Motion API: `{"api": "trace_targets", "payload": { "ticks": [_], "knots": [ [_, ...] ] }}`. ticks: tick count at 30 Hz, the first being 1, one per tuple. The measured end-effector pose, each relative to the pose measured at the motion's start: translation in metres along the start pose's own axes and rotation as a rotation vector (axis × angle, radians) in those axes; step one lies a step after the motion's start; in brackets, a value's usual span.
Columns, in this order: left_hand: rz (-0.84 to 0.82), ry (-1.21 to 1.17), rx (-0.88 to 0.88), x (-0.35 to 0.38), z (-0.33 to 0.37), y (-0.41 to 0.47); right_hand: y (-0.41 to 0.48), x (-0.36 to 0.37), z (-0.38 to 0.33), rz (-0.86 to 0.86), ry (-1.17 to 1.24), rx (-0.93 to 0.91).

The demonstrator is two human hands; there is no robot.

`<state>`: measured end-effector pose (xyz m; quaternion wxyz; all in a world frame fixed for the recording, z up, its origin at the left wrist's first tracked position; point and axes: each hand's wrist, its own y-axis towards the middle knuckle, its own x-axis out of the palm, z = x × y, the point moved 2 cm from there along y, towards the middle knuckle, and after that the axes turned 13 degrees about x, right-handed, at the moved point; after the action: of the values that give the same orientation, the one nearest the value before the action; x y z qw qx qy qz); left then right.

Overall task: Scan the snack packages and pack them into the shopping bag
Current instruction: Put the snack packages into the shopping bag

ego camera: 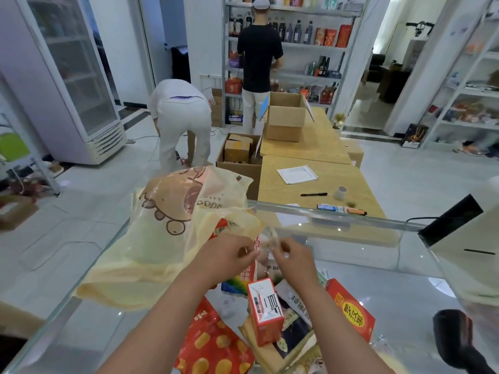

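Both hands are raised over the glass bench, close together in the middle of the view. The left hand has its fingers curled, and they pinch the edge of the yellow shopping bag at its opening. The right hand is just beside it, its fingers also curled and pinching a thin clear piece of plastic between the two hands; I cannot tell if this piece belongs to the bag or to a package. The bag lies on the left part of the bench, its top lifted, with a cartoon drawing on its side. Something red and white shows through its wall near the opening.

Below the hands the snack packages lie in a loose pile on the bench. A red and white carton stands upright between the two forearms. A red bag with yellow snack pictures lies under the left forearm. A red box with a yellow circle lies to the right of the right forearm. A dark scanner handle is at the lower right edge.
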<state>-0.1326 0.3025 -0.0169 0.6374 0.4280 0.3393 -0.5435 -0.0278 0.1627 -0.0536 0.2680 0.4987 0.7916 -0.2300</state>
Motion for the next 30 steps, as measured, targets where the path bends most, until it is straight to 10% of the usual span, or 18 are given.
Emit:
{"api": "trace_targets", "payload": {
  "ticks": [15,30],
  "knots": [
    [0.179,-0.796,-0.140,-0.021,0.030,0.021,-0.047,-0.081,-0.034,0.211,0.820,0.157],
    [0.365,-0.405,-0.063,0.011,0.107,0.059,-0.075,-0.136,0.039,0.187,0.906,0.245]
  ]
}}
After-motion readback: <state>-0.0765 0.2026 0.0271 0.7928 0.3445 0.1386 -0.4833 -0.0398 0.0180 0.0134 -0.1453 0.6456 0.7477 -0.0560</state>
